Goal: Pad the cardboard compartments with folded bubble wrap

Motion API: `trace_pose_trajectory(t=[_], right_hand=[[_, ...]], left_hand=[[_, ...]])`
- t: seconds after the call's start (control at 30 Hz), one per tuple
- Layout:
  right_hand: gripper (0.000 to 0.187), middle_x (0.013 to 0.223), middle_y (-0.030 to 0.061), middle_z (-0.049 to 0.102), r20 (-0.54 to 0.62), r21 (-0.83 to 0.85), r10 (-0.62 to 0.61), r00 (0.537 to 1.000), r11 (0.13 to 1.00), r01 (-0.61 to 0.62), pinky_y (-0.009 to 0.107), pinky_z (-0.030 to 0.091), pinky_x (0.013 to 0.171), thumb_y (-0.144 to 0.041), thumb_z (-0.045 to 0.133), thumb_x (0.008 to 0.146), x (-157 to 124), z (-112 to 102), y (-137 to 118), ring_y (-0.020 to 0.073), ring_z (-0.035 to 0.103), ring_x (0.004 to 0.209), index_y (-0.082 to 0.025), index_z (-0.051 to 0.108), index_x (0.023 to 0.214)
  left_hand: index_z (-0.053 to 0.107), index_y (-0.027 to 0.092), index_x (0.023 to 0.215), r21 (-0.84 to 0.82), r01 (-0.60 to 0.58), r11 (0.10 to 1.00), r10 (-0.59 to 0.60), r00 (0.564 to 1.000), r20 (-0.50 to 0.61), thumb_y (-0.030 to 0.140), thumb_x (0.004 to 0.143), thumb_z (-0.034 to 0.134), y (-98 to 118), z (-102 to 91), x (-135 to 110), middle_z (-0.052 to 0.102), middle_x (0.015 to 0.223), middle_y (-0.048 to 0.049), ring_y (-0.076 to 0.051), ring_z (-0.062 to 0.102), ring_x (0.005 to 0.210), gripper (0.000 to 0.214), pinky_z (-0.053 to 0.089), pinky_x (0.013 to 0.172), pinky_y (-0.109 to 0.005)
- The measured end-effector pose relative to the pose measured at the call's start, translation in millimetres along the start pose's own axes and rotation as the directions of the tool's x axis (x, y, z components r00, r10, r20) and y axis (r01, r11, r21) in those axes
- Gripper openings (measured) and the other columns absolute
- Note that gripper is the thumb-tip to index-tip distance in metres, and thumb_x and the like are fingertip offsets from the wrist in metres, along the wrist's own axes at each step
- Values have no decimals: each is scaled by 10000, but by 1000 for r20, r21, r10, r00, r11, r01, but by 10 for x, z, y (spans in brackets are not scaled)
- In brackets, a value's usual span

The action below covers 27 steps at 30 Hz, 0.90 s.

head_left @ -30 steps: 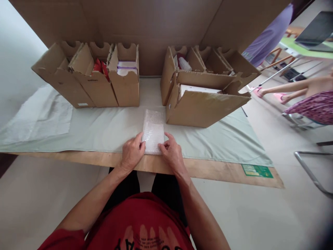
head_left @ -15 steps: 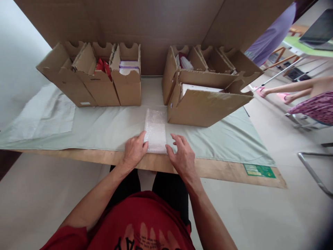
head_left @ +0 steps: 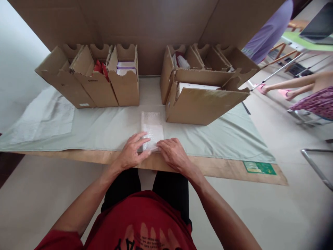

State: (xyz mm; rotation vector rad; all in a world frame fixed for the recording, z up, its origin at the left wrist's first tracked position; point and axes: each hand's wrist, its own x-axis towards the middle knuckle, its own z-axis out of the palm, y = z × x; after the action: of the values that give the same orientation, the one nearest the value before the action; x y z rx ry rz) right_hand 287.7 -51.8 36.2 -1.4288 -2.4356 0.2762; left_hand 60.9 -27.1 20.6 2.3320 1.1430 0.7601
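A flat, clear bubble wrap pouch (head_left: 152, 125) lies on the pale green cloth near the table's front edge. Its near part looks whiter, and I cannot tell whether anything is inside. My left hand (head_left: 132, 151) rests at its near left side with fingers apart, fingertips over the wrap. On the other side, my right hand (head_left: 173, 155) has its fingers drawn together on the pouch's near right corner. The fingers partly cover the near edge.
Behind the pouch stand cardboard bins on the left (head_left: 125, 88) and right (head_left: 200, 109); some hold red packets, white boxes or wrapped items. White sheeting (head_left: 48, 114) lies at far left. A tall cardboard panel (head_left: 145, 31) closes the back. Other people are at right.
My right hand has moved left onto the pouch's near right corner, its fingers closing. My left hand's fingers have spread and reached over the wrap. The near edge looks shifted.
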Motion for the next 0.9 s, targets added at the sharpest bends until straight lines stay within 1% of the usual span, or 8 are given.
trace_pose_trajectory(t=[0.1,0.23,0.3,0.37,0.5,0.6,0.73,0.9], right_hand=[[227,832,56,737,88,150,33,996,988,-46,342,420,833,-160,494,998,25,-183,11,195,654,767,-166,712,934],[216,901,31,743,139,412,121,983,895,-169,299,438,745,-366,575,983,-15,-273,68,179,625,747,-211,720,1025],[371,1078,50,745,139,511,153,978,835,-203,305,469,755,-464,687,892,-60,-222,119,200,647,837,-230,692,1179],[487,1102,58,732,125,570,207,970,786,-241,315,492,757,-454,717,841,-95,-124,168,207,649,854,-234,655,1270],[415,775,-2,643,100,693,374,922,638,-334,296,479,662,-403,609,880,-64,108,218,171,579,685,-210,635,1247],[426,704,-29,560,27,755,469,883,570,-326,279,456,620,-426,608,861,38,240,232,154,543,644,-182,621,1211],[470,788,2,623,-91,716,539,838,620,-321,282,489,633,-411,626,831,154,336,245,146,569,640,-158,615,1227],[415,1068,103,700,-269,487,514,815,802,-345,347,546,742,-392,576,920,103,318,163,168,621,690,-174,616,1271]], left_hand=[[662,207,1300,-118,-49,992,65,988,138,314,837,735,-27,-40,-72,680,1368,-115,-308,515,1412,481,403,1175,-511],[741,227,1080,-126,47,991,-43,999,30,179,866,652,-16,6,-69,778,1121,-69,-267,639,1248,236,455,1100,-478],[747,231,1013,-141,98,985,-100,995,-8,183,875,640,-1,32,-47,778,1051,-63,-250,666,1148,181,492,1032,-441],[743,219,941,-150,155,976,-161,986,-28,234,881,645,14,40,-22,759,978,-67,-235,668,1026,115,519,937,-393],[674,200,766,-156,285,946,-294,955,-34,308,903,599,28,22,43,665,775,-27,-186,612,798,189,489,760,-301],[653,199,772,-164,357,920,-364,931,-17,343,927,567,26,38,114,628,705,8,-153,575,700,228,437,684,-265],[685,193,889,-85,442,893,-449,890,-84,327,931,580,42,129,204,686,748,-2,-153,619,690,176,430,680,-264],[678,193,1163,101,533,840,-512,841,-176,291,921,619,108,196,275,745,808,-28,-210,708,786,268,470,705,-287]])
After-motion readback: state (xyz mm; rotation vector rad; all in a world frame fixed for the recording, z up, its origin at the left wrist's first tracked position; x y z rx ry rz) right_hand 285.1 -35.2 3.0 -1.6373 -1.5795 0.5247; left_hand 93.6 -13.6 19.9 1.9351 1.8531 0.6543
